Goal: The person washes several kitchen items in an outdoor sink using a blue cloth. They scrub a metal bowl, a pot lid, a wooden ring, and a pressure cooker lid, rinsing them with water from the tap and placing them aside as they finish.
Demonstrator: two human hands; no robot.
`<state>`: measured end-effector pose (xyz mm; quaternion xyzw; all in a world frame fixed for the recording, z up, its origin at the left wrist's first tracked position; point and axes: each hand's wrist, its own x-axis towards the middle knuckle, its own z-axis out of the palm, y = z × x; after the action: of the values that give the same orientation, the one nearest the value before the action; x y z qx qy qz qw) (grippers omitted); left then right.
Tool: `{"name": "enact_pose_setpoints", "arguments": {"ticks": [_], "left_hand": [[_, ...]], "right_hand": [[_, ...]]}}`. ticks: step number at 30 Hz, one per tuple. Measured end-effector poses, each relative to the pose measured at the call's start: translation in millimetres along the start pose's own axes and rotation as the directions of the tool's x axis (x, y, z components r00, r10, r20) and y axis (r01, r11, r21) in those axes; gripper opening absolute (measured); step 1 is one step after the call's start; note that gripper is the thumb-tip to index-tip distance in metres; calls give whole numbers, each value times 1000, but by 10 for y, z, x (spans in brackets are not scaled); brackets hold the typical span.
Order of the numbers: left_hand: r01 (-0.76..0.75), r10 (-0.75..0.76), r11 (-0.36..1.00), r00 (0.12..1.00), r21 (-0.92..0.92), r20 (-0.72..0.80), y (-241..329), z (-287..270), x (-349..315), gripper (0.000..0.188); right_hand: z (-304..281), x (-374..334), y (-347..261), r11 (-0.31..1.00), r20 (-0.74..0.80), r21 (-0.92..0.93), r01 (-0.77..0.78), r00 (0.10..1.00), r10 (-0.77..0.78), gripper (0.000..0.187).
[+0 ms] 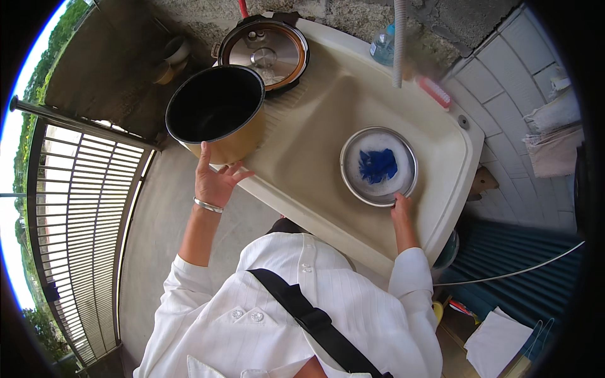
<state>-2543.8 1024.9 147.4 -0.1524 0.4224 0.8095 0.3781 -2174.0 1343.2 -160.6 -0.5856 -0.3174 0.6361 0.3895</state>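
Observation:
A deep pot (236, 142), black inside and golden outside, stands at the left edge of the sink's ribbed drainboard. My left hand (215, 184) is against its near side, thumb up along the wall and the other fingers spread out low by the sink edge. Inside the sink basin (309, 148) sits a round steel bowl (346, 178) full of white suds (394, 179), with a blue cloth (378, 166) in the middle. Its near right rim is pinched by my right hand (400, 206); the fingertips are partly hidden.
Behind the pot is a round lid (265, 58) with a glass centre. A blue-capped clear bottle (382, 47), a grey corrugated hose (399, 44) and a pink brush (435, 92) are along the sink's far edge. Cloths (554, 142) hang at right; a metal railing (82, 208) is at left.

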Motion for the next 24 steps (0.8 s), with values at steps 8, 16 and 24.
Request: {"name": "enact_pose_setpoints", "arguments": {"ticks": [8, 16, 24], "left_hand": [[13, -1, 997, 989, 80, -146, 452, -31, 273, 90], [293, -268, 909, 956, 297, -122, 920, -202, 547, 67], [292, -275, 891, 956, 349, -98, 1043, -130, 610, 33]], "right_hand": [[191, -23, -274, 987, 82, -158, 38, 996, -26, 32], [340, -30, -373, 779, -194, -623, 80, 948, -252, 32], [108, 101, -15, 948, -297, -180, -262, 933, 202, 55]]}}
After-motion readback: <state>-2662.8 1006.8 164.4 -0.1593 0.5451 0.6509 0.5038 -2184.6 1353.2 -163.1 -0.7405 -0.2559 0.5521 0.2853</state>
